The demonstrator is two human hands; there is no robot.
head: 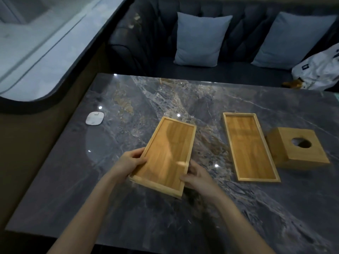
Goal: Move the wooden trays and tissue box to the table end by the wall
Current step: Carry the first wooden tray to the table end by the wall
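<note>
A long wooden tray (167, 153) is tilted above the middle of the dark marble table (128, 208), its near end raised. My left hand (128, 162) grips its left long edge. My right hand (197, 176) grips the right edge near the near corner. A second wooden tray (250, 146) lies flat on the table to the right. Touching or nearly touching its right side stands a wooden cube tissue box (297, 148) with a round hole in its top.
A small white rounded pad (94, 118) lies near the table's left edge, beside the brown wall panel (27, 143). A dark sofa with two pale blue cushions (200, 39) runs behind the table. A white bag (319, 70) sits on the sofa at far right.
</note>
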